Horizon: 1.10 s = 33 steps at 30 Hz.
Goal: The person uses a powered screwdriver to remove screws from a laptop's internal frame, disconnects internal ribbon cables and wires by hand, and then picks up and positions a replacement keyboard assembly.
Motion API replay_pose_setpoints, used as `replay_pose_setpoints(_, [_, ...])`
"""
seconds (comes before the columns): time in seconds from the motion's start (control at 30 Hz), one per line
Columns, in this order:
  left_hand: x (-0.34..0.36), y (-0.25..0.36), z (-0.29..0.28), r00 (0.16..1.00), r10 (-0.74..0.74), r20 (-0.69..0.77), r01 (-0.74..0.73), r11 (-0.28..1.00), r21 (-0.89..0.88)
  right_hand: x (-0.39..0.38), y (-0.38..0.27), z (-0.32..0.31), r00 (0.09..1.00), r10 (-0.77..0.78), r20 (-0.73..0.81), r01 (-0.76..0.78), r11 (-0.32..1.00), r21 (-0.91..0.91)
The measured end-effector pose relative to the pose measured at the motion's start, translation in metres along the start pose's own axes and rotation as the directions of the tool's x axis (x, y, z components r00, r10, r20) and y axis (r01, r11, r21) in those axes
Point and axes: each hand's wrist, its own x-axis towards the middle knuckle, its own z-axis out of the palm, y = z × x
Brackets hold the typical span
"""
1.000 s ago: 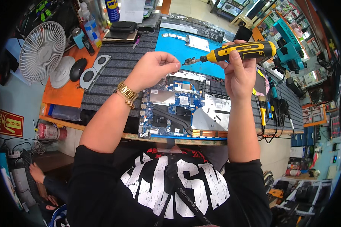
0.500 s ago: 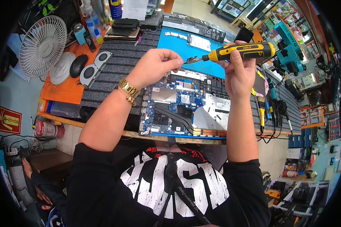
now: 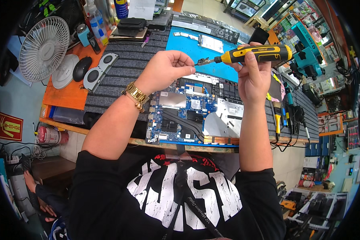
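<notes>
My right hand (image 3: 253, 76) grips a yellow and black electric screwdriver (image 3: 257, 54) held level above the bench, its tip pointing left. My left hand (image 3: 165, 70) pinches the metal bit (image 3: 203, 61) at the screwdriver's tip between thumb and fingers. A gold watch (image 3: 137, 95) is on my left wrist. Below both hands lies an opened laptop with a blue circuit board (image 3: 188, 114), black heat pipes and a silver metal plate (image 3: 223, 120).
A blue work mat (image 3: 196, 44) with small parts lies behind the laptop. A white fan (image 3: 44, 44), a black mouse (image 3: 81, 69) and a twin cooling fan part (image 3: 100, 72) are at the left. Hand tools (image 3: 286, 112) and a teal machine (image 3: 308, 56) stand at the right.
Both hands stay together at the screwdriver tip. My left fingers have shifted slightly on the bit; the screwdriver stays level.
</notes>
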Motion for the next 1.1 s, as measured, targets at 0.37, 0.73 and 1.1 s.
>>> replay_pose_setpoints(0.37, [-0.001,0.002,-0.001,0.999,0.013,-0.032,-0.012,1.0,0.019,0.001,-0.001,0.004,1.0,-0.007,0.008,0.007,1.0,0.02])
replay_pose_setpoints(0.73, [-0.001,0.004,0.0,0.999,-0.006,-0.048,0.009,0.999,0.052,0.001,0.0,0.005,1.0,-0.004,0.017,0.005,0.999,-0.047])
replay_pose_setpoints(1.1, [0.0,0.004,-0.012,0.999,-0.004,-0.04,0.014,0.965,0.263,0.0,0.001,0.014,0.999,-0.027,0.033,0.032,0.985,-0.171])
